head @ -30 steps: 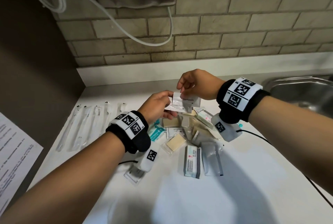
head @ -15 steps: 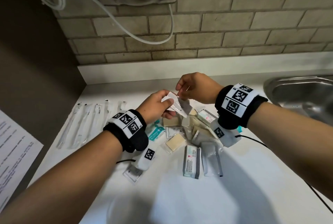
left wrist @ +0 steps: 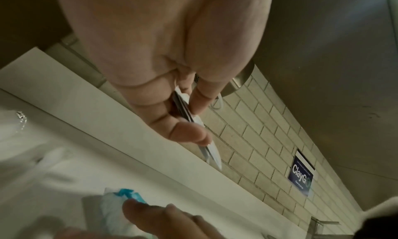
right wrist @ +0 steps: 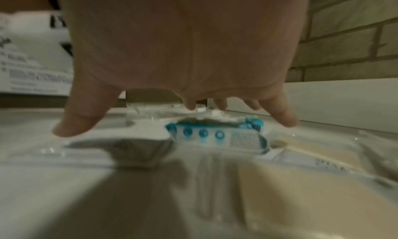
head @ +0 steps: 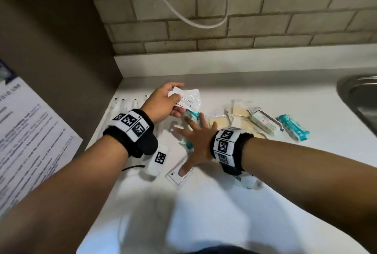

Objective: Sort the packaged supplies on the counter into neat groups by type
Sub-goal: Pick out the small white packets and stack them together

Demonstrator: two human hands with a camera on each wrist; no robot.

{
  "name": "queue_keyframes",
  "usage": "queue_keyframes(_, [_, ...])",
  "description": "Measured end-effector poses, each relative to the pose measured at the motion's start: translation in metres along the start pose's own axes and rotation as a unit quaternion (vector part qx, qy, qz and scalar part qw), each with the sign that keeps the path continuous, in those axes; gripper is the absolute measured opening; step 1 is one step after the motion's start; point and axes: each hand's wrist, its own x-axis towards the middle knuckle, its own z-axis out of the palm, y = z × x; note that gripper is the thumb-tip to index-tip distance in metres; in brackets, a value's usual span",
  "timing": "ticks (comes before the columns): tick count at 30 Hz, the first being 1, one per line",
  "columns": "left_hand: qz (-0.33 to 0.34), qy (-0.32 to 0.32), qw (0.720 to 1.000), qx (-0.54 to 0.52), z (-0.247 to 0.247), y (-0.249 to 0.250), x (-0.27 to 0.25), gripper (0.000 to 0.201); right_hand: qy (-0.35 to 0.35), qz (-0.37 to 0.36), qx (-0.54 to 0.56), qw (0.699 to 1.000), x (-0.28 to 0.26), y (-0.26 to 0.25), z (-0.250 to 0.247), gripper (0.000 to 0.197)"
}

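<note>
Sorting of packaged supplies on a white counter (head: 224,202). The left hand (head: 161,103) pinches a thin stack of flat white sachets (head: 188,98) between thumb and curled fingers; the left wrist view shows them edge-on in that pinch, lifted off the counter at far left. The right hand (head: 195,141) is spread flat, fingers straight and splayed, grasping nothing, low over a teal-and-white packet (head: 192,118). The packet lies directly under and just beyond the right fingertips (head: 201,115), just beside the left hand on its right; its long axis runs near-to-far, roughly along the right fingers. The right hand is judged the nearer and the only free one, so the coming pick likely falls to it. A matching teal-and-white packet (head: 293,128) lies well apart at far right, beyond the tan square packets (head: 218,122). Clear-wrapped long items (head: 124,104) lie in a row at far left. A flat clear packet (head: 179,176) lies under the right thumb.
</note>
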Motion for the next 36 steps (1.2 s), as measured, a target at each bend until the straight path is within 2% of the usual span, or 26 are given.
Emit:
queue_keyframes(4, [-0.009, -0.019, 1.0, 0.02, -0.002, -0.009, -0.003, 0.03, -0.029, 0.029, -0.015, 0.999, 0.01, 0.003, 0.002, 0.129])
queue_keyframes(7, [-0.011, -0.02, 1.0, 0.018, -0.001, -0.014, 0.0, 0.028, -0.02, 0.014, -0.03, 0.999, 0.008, 0.007, -0.004, 0.124])
queue_keyframes(11, [-0.008, -0.034, 0.999, 0.016, 0.001, -0.015, 0.008, 0.027, 0.006, 0.009, 0.032, 0.999, 0.004, 0.021, 0.0, 0.108])
queue_keyframes(15, [0.0, -0.041, 0.999, 0.003, 0.01, -0.013, 0.016, 0.027, 0.023, -0.014, -0.021, 0.999, -0.015, 0.041, 0.01, 0.083])
queue_keyframes(24, [0.005, -0.069, 0.998, 0.012, 0.042, -0.009, 0.019, 0.029, -0.038, -0.033, -0.01, 0.999, -0.07, 0.082, 0.026, 0.082])
queue_keyframes(29, [0.011, -0.075, 0.997, 0.017, 0.057, -0.006, 0.015, 0.028, -0.063, -0.012, 0.004, 0.998, -0.08, 0.086, 0.019, 0.084])
queue_keyframes(31, [0.009, -0.077, 0.997, 0.015, 0.062, -0.004, 0.014, 0.028, -0.071, -0.012, 0.08, 0.994, -0.084, 0.078, 0.003, 0.078])
queue_keyframes(33, [0.008, -0.075, 0.997, 0.01, 0.066, -0.002, 0.013, 0.028, -0.057, 0.004, 0.122, 0.991, -0.078, 0.072, -0.017, 0.063])
queue_keyframes(36, [0.011, -0.061, 0.998, 0.008, 0.068, -0.001, 0.014, 0.027, 0.045, 0.043, 0.066, 0.996, -0.051, 0.076, -0.037, 0.035])
